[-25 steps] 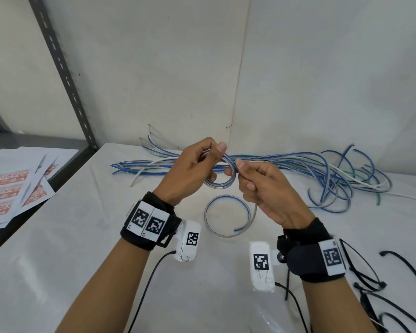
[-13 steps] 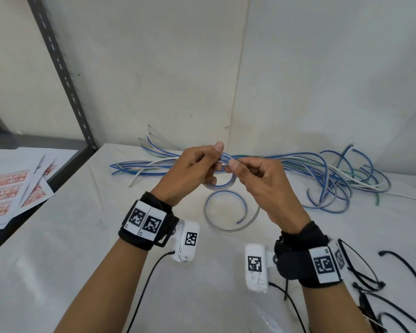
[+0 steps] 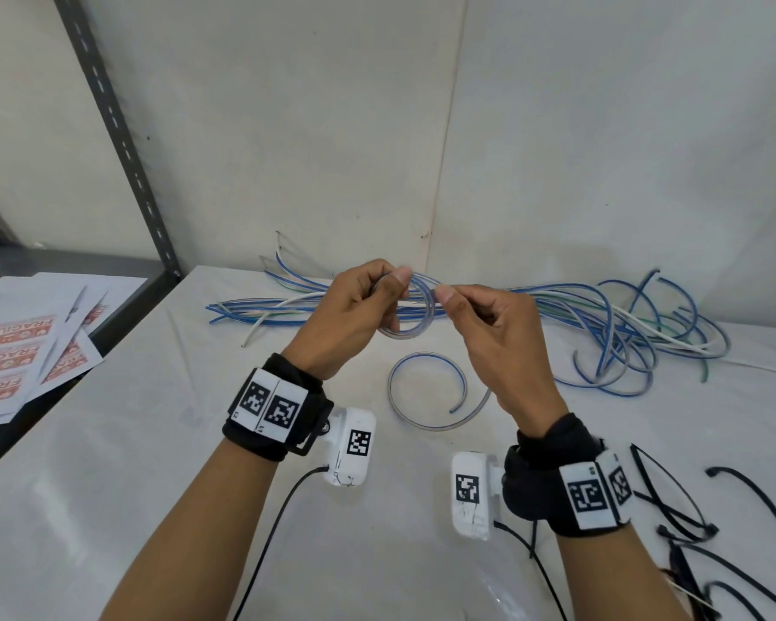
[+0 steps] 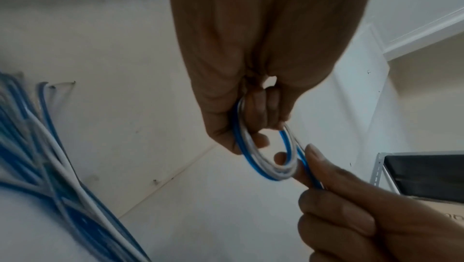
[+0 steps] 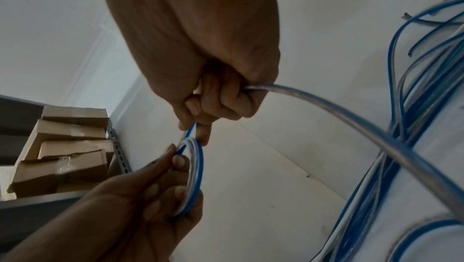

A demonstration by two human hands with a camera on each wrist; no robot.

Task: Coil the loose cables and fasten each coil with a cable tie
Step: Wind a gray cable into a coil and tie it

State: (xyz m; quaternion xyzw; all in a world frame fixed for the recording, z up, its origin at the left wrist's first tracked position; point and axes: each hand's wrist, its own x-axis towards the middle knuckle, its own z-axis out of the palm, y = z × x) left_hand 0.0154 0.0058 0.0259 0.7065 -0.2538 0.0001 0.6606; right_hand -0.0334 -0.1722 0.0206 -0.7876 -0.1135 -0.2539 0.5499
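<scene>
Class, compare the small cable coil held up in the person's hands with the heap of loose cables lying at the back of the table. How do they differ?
The coil is wound into tight round loops; the loose cables sprawl in long strands and open curves.
The coil is held above the table, gripped by the left hand and pinched by the right hand; the loose cables lie on the table, untouched.
The coil is far smaller than the heap.
Both show blue and whitish strands.

The paper sheets (image 3: 28, 351) lie at about nine o'clock, on the dark shelf. They have red labels with the word "FRAGILE" in big white letters, seen upside down and partly cut off. The white tags (image 3: 269, 403) on the black wrist bands show only black square code marks, with no words to read.
</scene>
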